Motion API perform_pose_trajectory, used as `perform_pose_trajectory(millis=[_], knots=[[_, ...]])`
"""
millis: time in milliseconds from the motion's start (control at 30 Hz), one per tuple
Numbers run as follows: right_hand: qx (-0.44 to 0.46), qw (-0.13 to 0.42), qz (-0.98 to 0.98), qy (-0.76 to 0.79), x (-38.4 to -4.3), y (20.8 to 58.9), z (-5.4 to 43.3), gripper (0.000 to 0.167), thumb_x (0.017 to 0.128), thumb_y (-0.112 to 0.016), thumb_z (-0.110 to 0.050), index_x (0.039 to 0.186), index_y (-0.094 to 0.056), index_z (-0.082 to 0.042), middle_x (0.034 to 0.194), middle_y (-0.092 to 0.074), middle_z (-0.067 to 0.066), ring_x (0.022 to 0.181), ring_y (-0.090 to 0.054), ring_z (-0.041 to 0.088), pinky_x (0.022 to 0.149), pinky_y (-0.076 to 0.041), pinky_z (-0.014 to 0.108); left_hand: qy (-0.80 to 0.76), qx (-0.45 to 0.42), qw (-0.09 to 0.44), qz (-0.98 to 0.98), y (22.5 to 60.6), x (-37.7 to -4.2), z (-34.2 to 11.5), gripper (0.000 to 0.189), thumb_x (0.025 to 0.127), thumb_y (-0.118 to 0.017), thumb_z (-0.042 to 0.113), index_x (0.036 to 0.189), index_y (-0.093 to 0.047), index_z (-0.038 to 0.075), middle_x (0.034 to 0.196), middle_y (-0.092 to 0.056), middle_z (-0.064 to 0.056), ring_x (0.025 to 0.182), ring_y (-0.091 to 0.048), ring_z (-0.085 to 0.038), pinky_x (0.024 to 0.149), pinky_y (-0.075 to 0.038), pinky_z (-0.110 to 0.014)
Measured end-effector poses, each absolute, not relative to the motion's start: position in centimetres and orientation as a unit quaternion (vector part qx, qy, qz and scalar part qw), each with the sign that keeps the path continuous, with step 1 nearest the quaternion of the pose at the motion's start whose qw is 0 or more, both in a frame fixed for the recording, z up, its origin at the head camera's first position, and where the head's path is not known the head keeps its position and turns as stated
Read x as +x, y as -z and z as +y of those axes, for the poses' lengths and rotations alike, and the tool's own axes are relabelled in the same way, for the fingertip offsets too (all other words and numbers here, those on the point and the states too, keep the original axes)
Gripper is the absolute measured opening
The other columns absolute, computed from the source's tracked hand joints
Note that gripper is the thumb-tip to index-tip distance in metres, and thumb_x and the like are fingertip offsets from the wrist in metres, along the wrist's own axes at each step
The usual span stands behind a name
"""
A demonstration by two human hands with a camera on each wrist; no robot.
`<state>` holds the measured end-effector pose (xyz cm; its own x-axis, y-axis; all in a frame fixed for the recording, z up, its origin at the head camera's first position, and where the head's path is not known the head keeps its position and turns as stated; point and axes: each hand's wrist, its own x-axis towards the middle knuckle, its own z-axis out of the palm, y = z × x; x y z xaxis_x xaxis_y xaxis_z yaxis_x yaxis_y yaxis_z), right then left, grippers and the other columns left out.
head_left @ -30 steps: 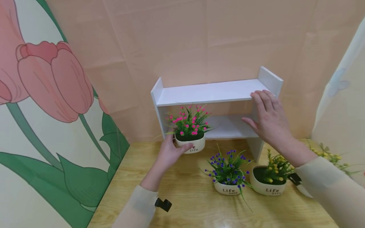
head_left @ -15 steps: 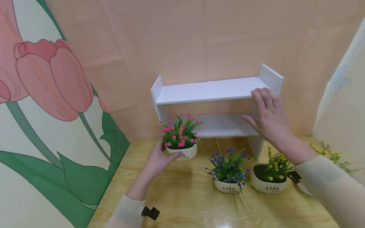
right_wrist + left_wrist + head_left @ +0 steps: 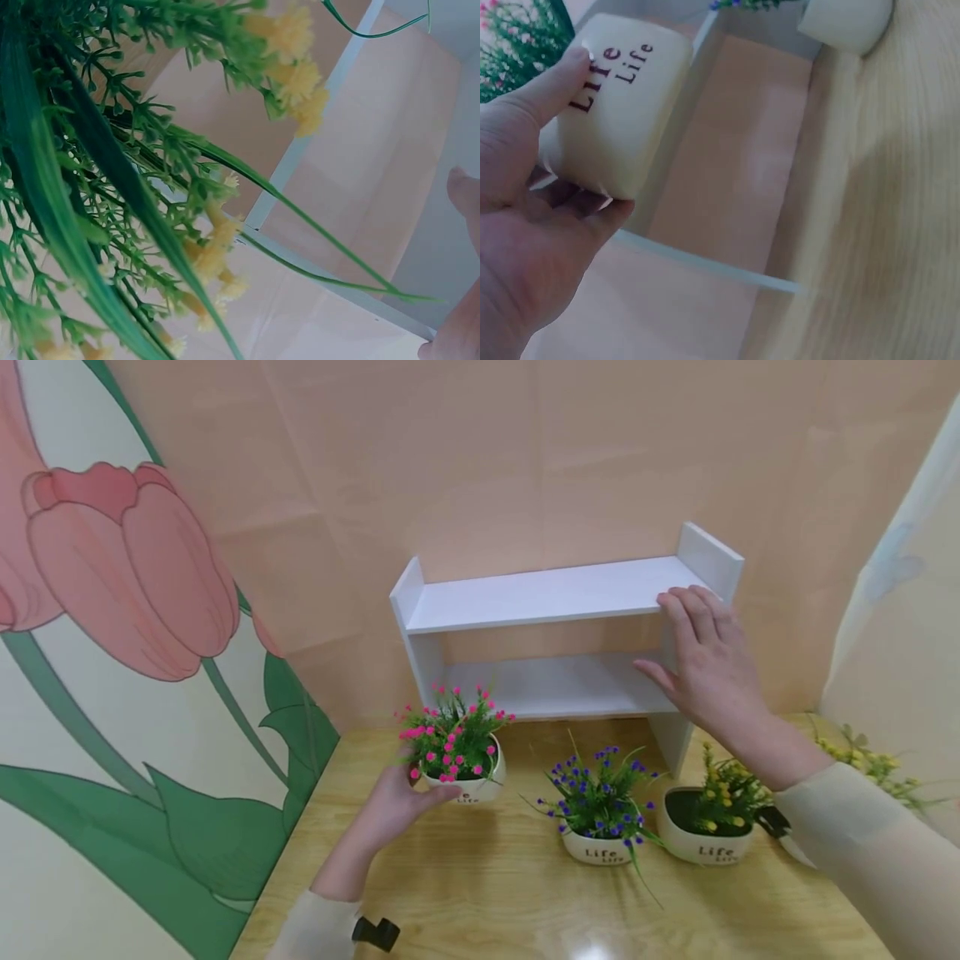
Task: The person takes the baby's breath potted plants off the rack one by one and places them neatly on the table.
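Note:
My left hand (image 3: 390, 810) grips a small cream flowerpot (image 3: 487, 783) of pink flowers by its left side, with the thumb across the front near the "Life" lettering. The pot is in front of the lower left of a white two-tier shelf (image 3: 540, 596), over the wooden table. In the left wrist view, the fingers support the pot (image 3: 641, 112) from beneath and the thumb presses its face. My right hand (image 3: 716, 672) holds the shelf's right end, fingers over the front edge of the upper board and thumb below it.
A pot of blue flowers (image 3: 600, 847) stands on the wooden table (image 3: 480, 893) before the shelf. To its right is a pot with yellow flowers (image 3: 705, 847). More yellow flowers (image 3: 870, 764) show beyond the right forearm. A tulip-printed panel (image 3: 135, 568) borders the left side.
My left hand has carried the pink-flower pot left and toward me, away from the shelf's lower opening. My right hand has stayed on the shelf.

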<state>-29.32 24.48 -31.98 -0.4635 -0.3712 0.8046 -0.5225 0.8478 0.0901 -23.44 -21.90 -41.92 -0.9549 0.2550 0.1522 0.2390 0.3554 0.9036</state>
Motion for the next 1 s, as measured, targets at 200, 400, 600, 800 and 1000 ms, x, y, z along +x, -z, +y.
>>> perform_pose_trajectory(millis=[200,400,600,800,1000], knots=[[0.259,0.439,-0.856,-0.083,-29.1,31.8,24.2,0.094,0.101,-0.070,-0.052,0.163,-0.034,0.009,0.158,-0.037,0.036,0.150,-0.030,0.056,0.133,-0.017,0.057,-0.534,0.147,0.015,0.832,43.0,-23.0,-22.6,0.097,0.090,-0.095,0.036,0.166,-0.040,0.015,0.164,-0.053,-0.012,0.153,-0.045,-0.046,0.120,-0.044,-0.063],[0.256,0.441,-0.857,-0.082,-28.9,31.8,24.0,0.095,0.096,-0.079,-0.043,0.162,-0.035,0.009,0.157,-0.038,0.036,0.150,-0.031,0.056,0.133,-0.018,0.058,-0.533,0.146,0.033,0.833,44.4,-22.9,-22.9,0.097,0.089,-0.097,0.034,0.166,-0.040,0.018,0.160,-0.056,-0.015,0.146,-0.054,-0.044,0.114,-0.053,-0.058],[0.255,0.441,-0.856,-0.083,-28.9,32.0,23.9,0.097,0.090,-0.086,-0.032,0.162,-0.035,0.009,0.157,-0.038,0.036,0.150,-0.031,0.056,0.132,-0.019,0.059,-0.535,0.158,0.052,0.828,46.2,-23.3,-23.2,0.094,0.090,-0.096,0.031,0.164,-0.041,0.015,0.155,-0.059,-0.016,0.141,-0.059,-0.040,0.114,-0.053,-0.055],[0.253,0.441,-0.857,-0.082,-28.9,32.1,24.0,0.100,0.088,-0.091,-0.027,0.162,-0.035,0.008,0.157,-0.038,0.035,0.150,-0.030,0.055,0.131,-0.021,0.060,-0.546,0.164,0.077,0.818,47.8,-23.6,-23.2,0.096,0.089,-0.096,0.029,0.165,-0.040,0.016,0.155,-0.059,-0.016,0.139,-0.061,-0.039,0.114,-0.053,-0.055],[0.254,0.444,-0.855,-0.085,-28.9,32.1,24.1,0.101,0.086,-0.092,-0.026,0.162,-0.035,0.008,0.156,-0.039,0.034,0.150,-0.030,0.054,0.130,-0.022,0.059,-0.552,0.166,0.099,0.812,49.1,-23.7,-23.1,0.102,0.086,-0.097,0.033,0.167,-0.037,0.021,0.157,-0.059,-0.014,0.141,-0.060,-0.037,0.118,-0.049,-0.055]])
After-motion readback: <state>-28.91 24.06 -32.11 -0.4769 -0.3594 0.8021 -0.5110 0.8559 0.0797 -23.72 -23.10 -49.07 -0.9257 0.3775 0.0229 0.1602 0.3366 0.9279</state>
